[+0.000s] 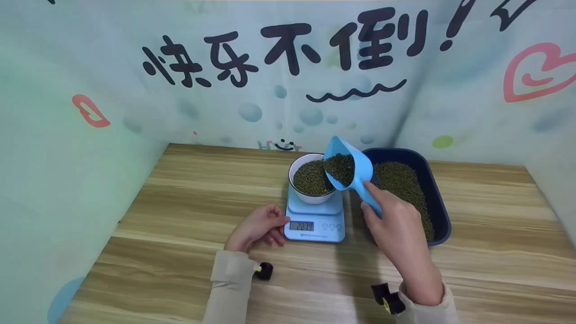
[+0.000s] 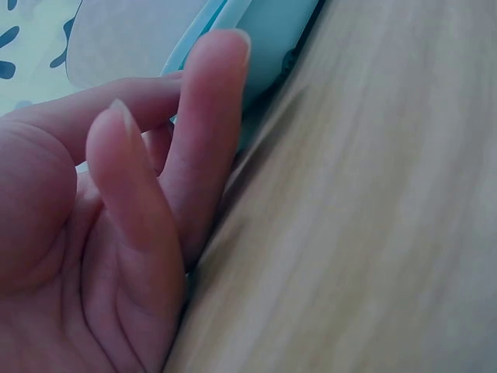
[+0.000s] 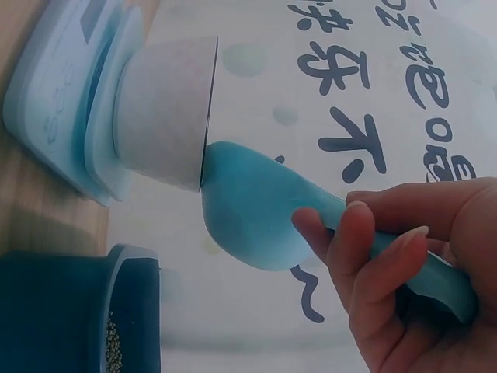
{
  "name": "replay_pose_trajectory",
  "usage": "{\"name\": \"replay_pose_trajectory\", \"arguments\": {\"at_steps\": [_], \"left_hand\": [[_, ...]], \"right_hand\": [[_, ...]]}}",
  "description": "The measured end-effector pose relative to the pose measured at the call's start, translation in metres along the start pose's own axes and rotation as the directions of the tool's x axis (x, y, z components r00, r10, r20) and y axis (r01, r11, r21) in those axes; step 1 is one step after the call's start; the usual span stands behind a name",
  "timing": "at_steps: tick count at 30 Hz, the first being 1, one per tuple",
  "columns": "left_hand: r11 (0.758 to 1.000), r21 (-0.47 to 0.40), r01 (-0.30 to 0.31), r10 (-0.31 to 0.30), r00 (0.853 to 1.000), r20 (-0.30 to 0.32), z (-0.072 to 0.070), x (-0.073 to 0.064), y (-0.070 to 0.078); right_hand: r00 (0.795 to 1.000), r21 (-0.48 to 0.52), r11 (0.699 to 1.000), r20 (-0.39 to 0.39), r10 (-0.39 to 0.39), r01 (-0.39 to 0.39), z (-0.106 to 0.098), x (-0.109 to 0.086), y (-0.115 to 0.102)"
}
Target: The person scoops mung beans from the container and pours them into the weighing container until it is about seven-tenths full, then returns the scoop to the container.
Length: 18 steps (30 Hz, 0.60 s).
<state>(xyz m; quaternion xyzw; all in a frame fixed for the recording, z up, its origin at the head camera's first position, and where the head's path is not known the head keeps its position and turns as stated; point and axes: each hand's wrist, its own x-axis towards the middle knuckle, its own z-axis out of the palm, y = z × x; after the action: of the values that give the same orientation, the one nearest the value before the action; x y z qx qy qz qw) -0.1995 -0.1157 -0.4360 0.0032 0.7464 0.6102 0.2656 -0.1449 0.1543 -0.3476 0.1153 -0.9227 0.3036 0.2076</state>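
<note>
My right hand (image 1: pixel 400 220) grips the handle of a light-blue scoop (image 3: pixel 252 206), fingers wrapped round it. Dark-green mung beans (image 1: pixel 339 168) fill the scoop, its mouth tilted over the right rim of a white bowl (image 3: pixel 163 113). More beans (image 1: pixel 310 177) lie heaped in that bowl. The bowl stands on a light-blue digital kitchen scale (image 1: pixel 315 234), whose display (image 1: pixel 301 226) shows digits. At the scale's front left edge, my left hand (image 1: pixel 261 225) rests on the table with fingers loosely bent, thumb tip touching the edge. A finger (image 2: pixel 213 101) lies against the scale's side.
To the right of the scale stands a dark-blue tub (image 1: pixel 443 216) with a bed of beans, partly behind my right hand. The wooden table (image 1: pixel 189 198) backs onto a printed curtain (image 1: pixel 216 112) with characters and bubbles.
</note>
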Motion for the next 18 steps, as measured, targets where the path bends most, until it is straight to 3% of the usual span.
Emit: {"name": "replay_pose_trajectory", "arguments": {"at_steps": [11, 18], "left_hand": [[1.000, -0.007, 0.003, -0.003, 1.000, 0.004, 0.000, 0.002, -0.003], [0.999, -0.034, -0.006, 0.006, 1.000, 0.006, -0.005, 0.018, -0.022]], "right_hand": [[0.999, -0.023, 0.999, -0.022, -0.031, 0.030, 0.000, 0.000, -0.002], [0.998, -0.043, 0.998, -0.022, -0.056, 0.055, 0.001, -0.002, -0.004]]}}
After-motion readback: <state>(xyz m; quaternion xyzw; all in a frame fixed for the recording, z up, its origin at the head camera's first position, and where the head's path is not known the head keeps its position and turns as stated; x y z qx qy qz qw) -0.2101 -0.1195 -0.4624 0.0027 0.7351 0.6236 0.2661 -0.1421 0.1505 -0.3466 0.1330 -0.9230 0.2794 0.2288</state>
